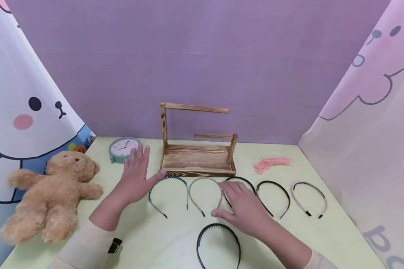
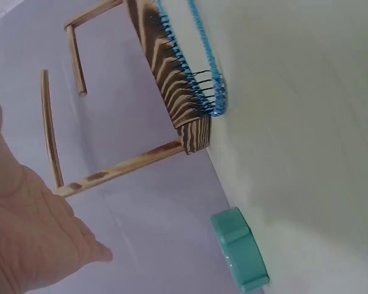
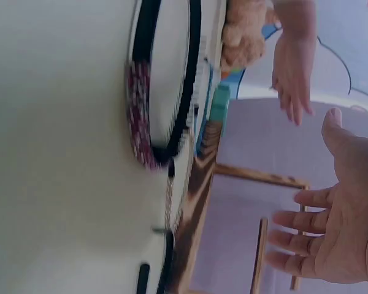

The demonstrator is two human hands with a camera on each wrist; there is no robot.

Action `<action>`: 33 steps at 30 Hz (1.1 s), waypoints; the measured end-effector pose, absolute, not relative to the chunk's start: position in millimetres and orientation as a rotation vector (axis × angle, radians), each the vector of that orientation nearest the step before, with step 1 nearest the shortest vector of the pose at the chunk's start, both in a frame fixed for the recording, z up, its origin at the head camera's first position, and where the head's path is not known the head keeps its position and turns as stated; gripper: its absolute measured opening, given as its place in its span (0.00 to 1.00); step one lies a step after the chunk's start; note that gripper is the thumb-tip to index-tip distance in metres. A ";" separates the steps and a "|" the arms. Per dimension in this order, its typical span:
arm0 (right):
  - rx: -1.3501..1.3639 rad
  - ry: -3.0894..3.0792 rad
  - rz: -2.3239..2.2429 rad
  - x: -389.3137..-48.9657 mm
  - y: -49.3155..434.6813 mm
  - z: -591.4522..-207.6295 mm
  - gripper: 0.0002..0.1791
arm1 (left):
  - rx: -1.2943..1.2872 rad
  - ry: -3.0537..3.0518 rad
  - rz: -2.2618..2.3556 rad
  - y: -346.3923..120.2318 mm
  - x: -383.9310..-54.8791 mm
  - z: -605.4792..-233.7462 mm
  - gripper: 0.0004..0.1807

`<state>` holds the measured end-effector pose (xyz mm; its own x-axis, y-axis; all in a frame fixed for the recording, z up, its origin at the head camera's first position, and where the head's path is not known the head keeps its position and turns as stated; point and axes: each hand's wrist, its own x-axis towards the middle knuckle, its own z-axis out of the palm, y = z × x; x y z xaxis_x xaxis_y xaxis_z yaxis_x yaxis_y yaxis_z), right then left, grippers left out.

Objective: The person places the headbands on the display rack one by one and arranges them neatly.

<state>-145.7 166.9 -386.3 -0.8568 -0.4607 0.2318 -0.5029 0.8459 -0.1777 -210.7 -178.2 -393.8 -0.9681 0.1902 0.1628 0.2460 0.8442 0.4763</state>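
My left hand (image 1: 134,183) hovers with fingers spread, between a round teal clock (image 1: 124,147) and a blue headband (image 1: 171,177). Straight fingers show on my right hand (image 1: 244,205), held above the row and partly covering a black headband (image 1: 240,178); it holds nothing. That row also has a beige headband (image 1: 205,178), another black headband (image 1: 273,182) and a pale lilac headband (image 1: 299,203). Closer to me lies a separate black headband (image 1: 219,225); the right wrist view shows a headband with a reddish beaded outside (image 3: 139,116). Behind the row stands a wooden rack (image 1: 196,174) with two bars.
A brown teddy bear (image 1: 50,198) lies at the left side of the table (image 1: 155,239). Pink stringy material (image 1: 272,163) lies at the back right. A purple backdrop (image 1: 202,56) rises behind, with printed curtains on both sides.
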 end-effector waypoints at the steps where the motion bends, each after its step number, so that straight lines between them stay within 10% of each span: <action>1: 0.751 -2.865 0.369 -141.1 164.9 -387.9 0.45 | -0.341 -2.916 -0.817 -179.4 -212.7 -393.5 0.56; 33: 0.991 -3.418 0.722 -108.5 117.7 -436.0 0.07 | -0.121 -3.156 -1.408 -182.7 -295.4 -422.6 0.52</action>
